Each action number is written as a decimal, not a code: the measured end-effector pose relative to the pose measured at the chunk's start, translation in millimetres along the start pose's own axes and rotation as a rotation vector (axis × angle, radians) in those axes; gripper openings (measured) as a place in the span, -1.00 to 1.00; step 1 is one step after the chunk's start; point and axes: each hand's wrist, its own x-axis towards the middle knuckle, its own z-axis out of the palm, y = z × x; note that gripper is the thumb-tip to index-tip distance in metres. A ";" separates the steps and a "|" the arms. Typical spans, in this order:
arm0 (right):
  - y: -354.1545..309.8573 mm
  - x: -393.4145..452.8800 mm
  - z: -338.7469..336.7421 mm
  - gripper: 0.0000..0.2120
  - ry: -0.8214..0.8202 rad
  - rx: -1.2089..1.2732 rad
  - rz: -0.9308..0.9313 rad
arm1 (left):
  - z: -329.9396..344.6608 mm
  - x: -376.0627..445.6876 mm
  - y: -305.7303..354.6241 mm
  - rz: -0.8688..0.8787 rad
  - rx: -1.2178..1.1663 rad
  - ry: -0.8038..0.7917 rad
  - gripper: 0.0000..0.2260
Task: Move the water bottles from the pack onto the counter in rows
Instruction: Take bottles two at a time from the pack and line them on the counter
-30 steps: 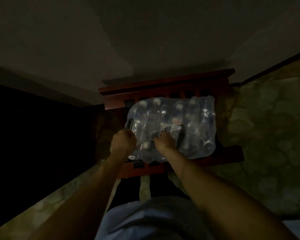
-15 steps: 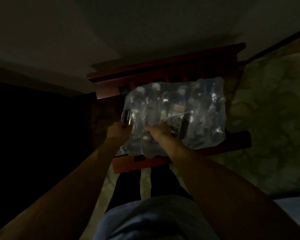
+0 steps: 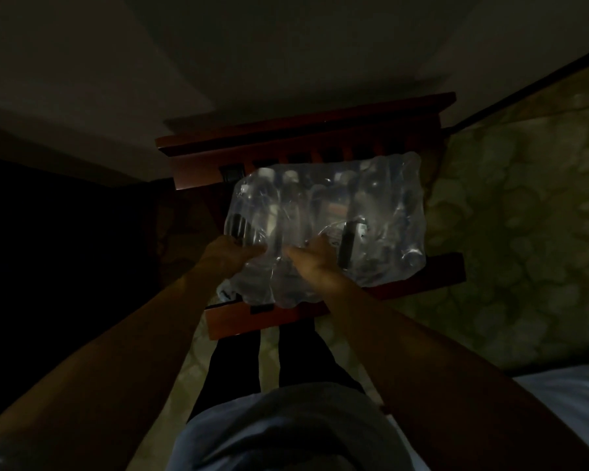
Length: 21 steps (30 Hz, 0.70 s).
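Observation:
A shrink-wrapped pack of water bottles lies on a dark red wooden rack in front of me, in dim light. Several clear bottles with pale caps show through the plastic film. My left hand grips the film at the pack's near left corner. My right hand pinches the film just to the right of it, near the pack's front middle. The fingertips of both hands are partly hidden in the crumpled plastic.
The rack stands against a pale wall. Patterned green carpet spreads to the right and under my feet. A dark area fills the left. A white bed edge shows at lower right.
Both hands have stayed on the pack's near left part and shifted their hold on the film. The view has moved a little, so the pack sits closer and slightly lower.

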 end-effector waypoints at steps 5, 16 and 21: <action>-2.0 -7.7 -5.8 -0.60 0.032 0.020 -0.008 | 3.7 -1.8 1.1 0.141 0.225 0.116 -0.38; -14.9 -32.5 -6.1 -0.33 0.154 -0.048 0.015 | -5.5 -20.9 14.3 0.255 0.403 0.048 -0.56; -20.6 -45.6 -6.3 -0.25 0.155 -0.066 0.029 | -26.3 -31.6 20.4 0.240 0.365 0.054 -0.63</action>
